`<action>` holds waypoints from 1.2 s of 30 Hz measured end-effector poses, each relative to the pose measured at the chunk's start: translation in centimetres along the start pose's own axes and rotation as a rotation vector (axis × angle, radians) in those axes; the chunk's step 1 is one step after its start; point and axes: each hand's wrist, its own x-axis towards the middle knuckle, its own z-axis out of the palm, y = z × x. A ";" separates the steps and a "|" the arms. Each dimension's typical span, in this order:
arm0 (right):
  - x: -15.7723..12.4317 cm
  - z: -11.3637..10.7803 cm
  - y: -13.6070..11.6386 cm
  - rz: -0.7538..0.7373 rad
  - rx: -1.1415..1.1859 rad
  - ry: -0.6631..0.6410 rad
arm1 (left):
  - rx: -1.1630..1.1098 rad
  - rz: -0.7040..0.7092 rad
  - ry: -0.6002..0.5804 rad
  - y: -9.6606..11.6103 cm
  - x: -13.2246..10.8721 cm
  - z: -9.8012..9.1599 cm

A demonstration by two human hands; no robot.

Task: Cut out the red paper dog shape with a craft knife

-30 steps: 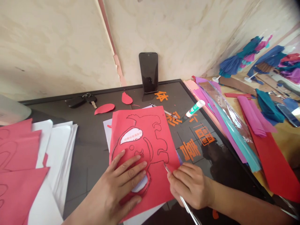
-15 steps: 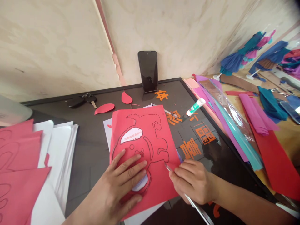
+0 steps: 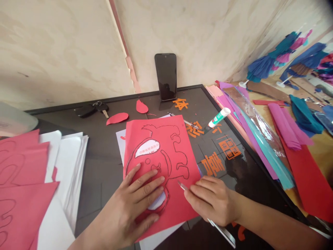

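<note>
Left hand (image 3: 135, 205), fingers spread flat and gripping nothing, pins the red paper sheet (image 3: 179, 205) to the dark tabletop (image 3: 91, 173), steadying the inked animal outline (image 3: 163, 161) for cutting. Right hand (image 3: 212, 201) closes on a craft knife (image 3: 221, 233), its tip on the sheet, further left than in the earlier frame.

soft, even daylight fills the view, bright but a little flat, and the plaster wall (image 3: 65, 52) carries no hard shadows. the dark glossy tabletop (image 3: 99, 156) shows a faint sheen and dim reflections, with no harsh glare. the red paper sheet (image 3: 182, 163) is evenly lit and fairly sharp. wide-angle distortion bends the frame's edges, stretching the paper dolls (image 3: 262, 66) at the right, which look softer, and the top-right corner darkens.
</note>
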 end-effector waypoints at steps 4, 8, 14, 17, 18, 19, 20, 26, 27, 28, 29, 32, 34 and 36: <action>0.6 0.6 0.2 0.138 0.285 0.032 | -0.030 -0.011 0.008 0.1 0.1 0.1; 1.1 1.3 0.5 0.227 0.469 0.062 | -0.058 -0.025 0.006 0.2 0.2 -0.1; 1.6 1.5 0.6 0.313 0.521 0.067 | -0.063 -0.020 0.004 0.3 0.4 -0.5; 1.7 1.5 0.7 0.329 0.530 0.054 | -0.094 -0.034 0.019 0.3 0.5 -0.5; 1.7 1.5 0.6 0.330 0.526 0.053 | -0.104 -0.039 0.016 0.3 0.5 -0.5; 1.7 1.5 0.6 0.330 0.520 0.052 | -0.111 -0.044 0.011 0.3 0.5 -0.5; 1.7 1.6 0.6 0.326 0.512 0.058 | -0.114 -0.046 0.007 0.2 0.4 -0.5; 1.7 1.8 0.5 0.326 0.474 0.082 | -0.099 -0.039 -0.001 0.2 0.4 -0.5; 1.7 1.8 0.4 0.330 0.477 0.082 | -0.103 -0.041 -0.001 0.3 0.4 -0.5; 1.7 1.7 0.4 0.333 0.482 0.082 | -0.110 -0.042 0.004 0.3 0.5 -0.6; 1.8 1.7 0.5 0.335 0.492 0.080 | -0.114 -0.042 0.005 0.3 0.5 -0.6; 1.8 1.6 0.6 0.335 0.512 0.083 | -0.100 -0.034 -0.001 0.3 0.5 -0.6; 1.7 1.6 0.7 0.335 0.522 0.083 | -0.076 -0.028 -0.010 0.3 0.3 -0.5; 1.6 1.5 0.9 0.335 0.536 0.064 | -0.062 -0.025 -0.013 0.2 0.2 -0.3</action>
